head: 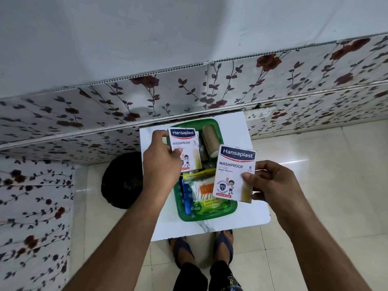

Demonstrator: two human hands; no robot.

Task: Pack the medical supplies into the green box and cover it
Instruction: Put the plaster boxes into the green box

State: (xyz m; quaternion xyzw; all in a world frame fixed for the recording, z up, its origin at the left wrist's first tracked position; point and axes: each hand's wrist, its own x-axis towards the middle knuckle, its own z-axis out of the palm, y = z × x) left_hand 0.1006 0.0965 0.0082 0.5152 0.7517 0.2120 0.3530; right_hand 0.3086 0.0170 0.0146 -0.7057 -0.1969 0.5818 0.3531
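Observation:
An open green box [210, 215] sits on a small white table [258, 215]. Inside lie a tan bandage roll [210, 140], a pack of cotton swabs [204, 191], a blue item [186, 195] and a yellow-green packet [196, 175]. My left hand [160, 162] holds a white Hansaplast plaster packet [185, 149] over the box's far left part. My right hand [275, 183] holds a second Hansaplast packet [234, 173] above the box's right edge. No lid is in view.
A black round object [121, 179] lies on the floor left of the table. Floral-patterned wall panels [84, 114] run behind and to the left. My sandalled feet [201, 246] stand on the cream tiled floor [315, 154] just before the table.

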